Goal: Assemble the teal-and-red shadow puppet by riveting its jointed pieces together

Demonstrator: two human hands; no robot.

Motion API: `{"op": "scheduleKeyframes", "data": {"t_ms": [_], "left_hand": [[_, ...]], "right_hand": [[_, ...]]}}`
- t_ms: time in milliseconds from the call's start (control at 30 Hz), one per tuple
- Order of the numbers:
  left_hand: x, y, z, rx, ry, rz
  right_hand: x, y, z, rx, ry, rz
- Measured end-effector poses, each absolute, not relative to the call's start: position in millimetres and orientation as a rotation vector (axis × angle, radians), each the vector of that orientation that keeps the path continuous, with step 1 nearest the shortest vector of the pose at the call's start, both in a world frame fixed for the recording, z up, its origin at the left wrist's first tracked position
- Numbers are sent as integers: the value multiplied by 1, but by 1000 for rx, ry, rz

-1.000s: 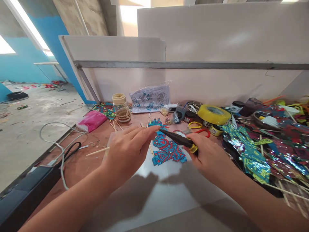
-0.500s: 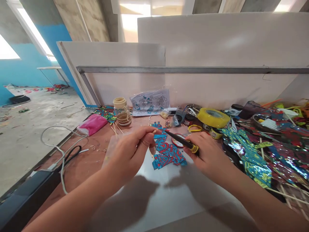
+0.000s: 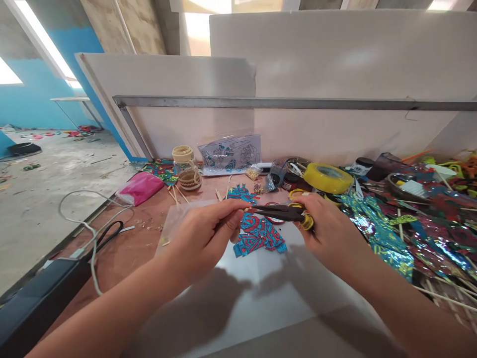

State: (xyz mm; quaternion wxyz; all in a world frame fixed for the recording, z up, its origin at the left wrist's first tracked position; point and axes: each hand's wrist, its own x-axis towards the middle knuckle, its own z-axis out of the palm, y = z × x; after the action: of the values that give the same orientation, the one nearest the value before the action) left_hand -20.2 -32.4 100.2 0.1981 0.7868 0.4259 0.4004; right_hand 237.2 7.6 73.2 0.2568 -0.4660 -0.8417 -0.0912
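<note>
Thumb and forefinger of my left hand (image 3: 214,223) are pinched together around something tiny, mostly hidden by the fingertips. My right hand (image 3: 322,223) is wrapped round the yellow handles of black long-nose pliers (image 3: 285,213). The pliers point left, their jaws slightly parted, with the tips at my left fingertips; whether they touch the tiny piece I cannot tell. Under both hands lies a blue and red patterned cut-out (image 3: 261,236), partly covered by the left hand and the pliers. It rests on a whitish sheet (image 3: 257,303). Behind the pliers shows part of a red-rimmed round dish (image 3: 274,220).
At the back stand a jar (image 3: 186,169) and a printed sheet in plastic (image 3: 231,154). A yellow tape roll (image 3: 328,177) and shiny foil pieces (image 3: 380,233) lie right. On the left are a pink packet (image 3: 140,188), a cable (image 3: 93,228) and a black box (image 3: 40,293).
The pliers have turned more level and their jaws now show parted. Their tips remain by my left fingertips. My view has shifted slightly, and my left hand has moved a little right.
</note>
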Motion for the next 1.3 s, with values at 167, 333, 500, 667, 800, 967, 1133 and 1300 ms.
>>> {"op": "scheduleKeyframes", "data": {"t_ms": [167,333,500,667,800,967,1133,1300], "left_hand": [[-19,-34,101,2201,1176,1111],[-17,-35,103,2207,1193,1104],[-19,-34,102,2212,1209,1082],[-20,-32,102,2258,1239,1084],[-21,-32,104,2421,1355,1117],[-22,-31,102,2717,1469,1228],[-26,-26,91,3039,1560,1316],[-29,-20,84,3187,1560,1383]], "right_hand": [[238,8,72,-1276,-2292,-295],[238,8,69,-1277,-2297,-353],[239,11,67,-1272,-2301,-399],[236,8,69,-1274,-2301,-426],[232,3,73,-1198,-2333,-536],[230,-1,72,-1104,-2367,-432],[229,-7,66,-1246,-2416,-276],[226,-12,66,-1358,-2526,-6]]}}
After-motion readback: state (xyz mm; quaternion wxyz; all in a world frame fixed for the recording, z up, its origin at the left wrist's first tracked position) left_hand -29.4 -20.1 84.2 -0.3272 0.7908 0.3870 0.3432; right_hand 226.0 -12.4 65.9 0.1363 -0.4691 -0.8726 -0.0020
